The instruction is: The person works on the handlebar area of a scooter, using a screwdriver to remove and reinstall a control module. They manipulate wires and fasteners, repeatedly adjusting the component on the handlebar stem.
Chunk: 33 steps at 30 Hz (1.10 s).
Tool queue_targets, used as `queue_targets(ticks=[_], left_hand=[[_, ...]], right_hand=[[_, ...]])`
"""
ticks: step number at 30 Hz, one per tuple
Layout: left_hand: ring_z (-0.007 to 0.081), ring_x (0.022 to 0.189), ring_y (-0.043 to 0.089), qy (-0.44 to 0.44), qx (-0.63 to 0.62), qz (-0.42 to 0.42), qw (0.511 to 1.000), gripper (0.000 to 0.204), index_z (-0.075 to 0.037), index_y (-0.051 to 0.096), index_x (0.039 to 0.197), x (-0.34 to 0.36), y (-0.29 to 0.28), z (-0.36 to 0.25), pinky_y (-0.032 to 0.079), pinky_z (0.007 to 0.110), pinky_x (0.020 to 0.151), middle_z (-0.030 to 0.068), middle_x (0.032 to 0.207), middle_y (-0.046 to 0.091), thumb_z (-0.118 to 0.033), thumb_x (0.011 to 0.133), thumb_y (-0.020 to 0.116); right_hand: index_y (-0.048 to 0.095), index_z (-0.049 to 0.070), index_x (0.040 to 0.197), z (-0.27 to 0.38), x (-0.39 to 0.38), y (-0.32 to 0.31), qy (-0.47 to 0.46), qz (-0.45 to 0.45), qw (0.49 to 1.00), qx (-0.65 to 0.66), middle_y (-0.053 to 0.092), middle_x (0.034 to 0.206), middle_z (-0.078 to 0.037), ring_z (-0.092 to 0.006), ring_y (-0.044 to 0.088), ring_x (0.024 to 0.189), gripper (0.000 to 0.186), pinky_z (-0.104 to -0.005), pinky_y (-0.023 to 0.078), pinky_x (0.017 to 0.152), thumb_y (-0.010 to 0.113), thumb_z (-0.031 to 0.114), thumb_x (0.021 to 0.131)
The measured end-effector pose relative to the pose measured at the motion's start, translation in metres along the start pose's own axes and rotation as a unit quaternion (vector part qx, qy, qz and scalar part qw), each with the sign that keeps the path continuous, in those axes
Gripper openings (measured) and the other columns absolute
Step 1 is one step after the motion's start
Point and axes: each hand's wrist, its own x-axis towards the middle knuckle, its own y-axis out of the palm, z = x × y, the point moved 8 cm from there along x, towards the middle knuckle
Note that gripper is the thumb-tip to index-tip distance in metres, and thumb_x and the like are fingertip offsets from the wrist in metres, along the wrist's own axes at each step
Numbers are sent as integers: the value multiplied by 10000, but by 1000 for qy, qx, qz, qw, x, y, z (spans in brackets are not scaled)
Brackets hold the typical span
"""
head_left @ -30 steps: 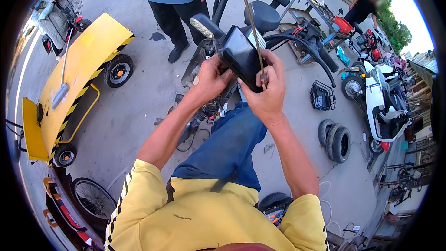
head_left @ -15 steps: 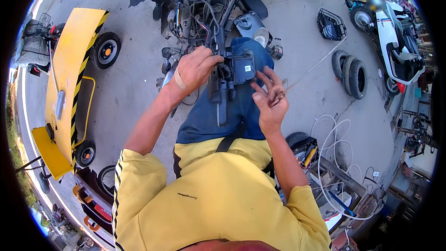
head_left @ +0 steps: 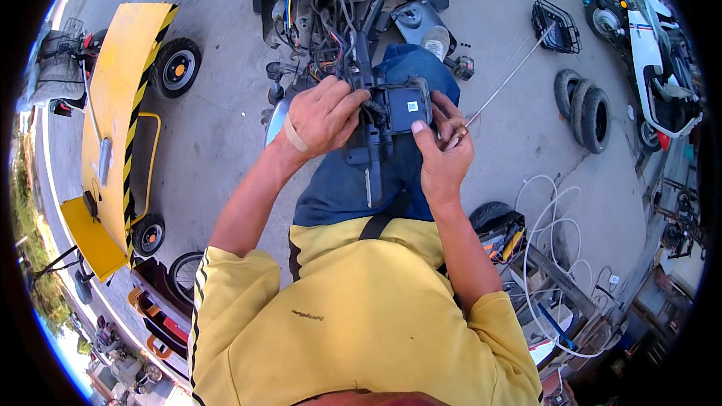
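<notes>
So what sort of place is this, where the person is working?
Probably an outdoor repair yard for scooters or similar vehicles: there is a tangle of exposed wires, three loose tires and a white scooter off to the right.

Open-air yard in even daylight, as it reaches me over the remote feed: grey concrete ground [head_left: 496, 19] extends beneath everything. At left I see a yellow flatbed cart [head_left: 124, 68] – its edge striped black and yellow – and, beyond it, a white painted line [head_left: 47, 128] with greenery [head_left: 34, 278] outside. At right I note leaning tyres [head_left: 579, 113], a black basket [head_left: 568, 34] and a white scooter [head_left: 647, 60]; the dark rim clutter is indistinct.
</notes>
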Motion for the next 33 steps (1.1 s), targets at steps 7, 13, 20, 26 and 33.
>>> queue_targets(ticks=[7,13,20,26,33], left_hand=[[329,778,600,-90,-78,8,993,329,-27,688,1110,-3,1,3,496,436,643,118,856,565,-11,786,743],[341,791,606,-174,-82,5,981,231,-45,685,1000,2,4,4,488,438,662,123,879,600,-82,826,832],[205,678,536,-366,-171,-10,915,259,-26,653,936,-14,21,7,435,348,597,72,833,569,-74,811,875],[65,651,455,-434,-219,17,874,232,-21,644,953,-23,25,14,374,259,565,2,807,544,-48,853,852],[89,760,483,-463,-283,-50,839,489,-24,564,1208,-43,38,4,432,255,692,0,881,555,-68,824,864]], right_hand=[[383,82,889,0,-17,-2,-4,-31,998,47,528,1452,-216,-314,537,1374,411,-402,556,1023,762,-75,878],[394,75,909,4,-27,-5,-15,-36,999,27,489,1485,-213,-330,526,1385,412,-443,563,1062,784,-53,870],[414,86,948,-1,-40,-4,-26,-50,998,12,414,1563,-203,-286,529,1328,453,-421,563,1022,833,-29,820],[428,87,965,-2,-38,-1,-33,-4,998,-56,465,1546,-207,-220,514,1182,499,-310,508,905,868,-21,754],[478,46,1034,3,-32,-5,-30,33,994,-97,536,1462,-195,-110,491,918,516,-244,418,763,897,17,734]])
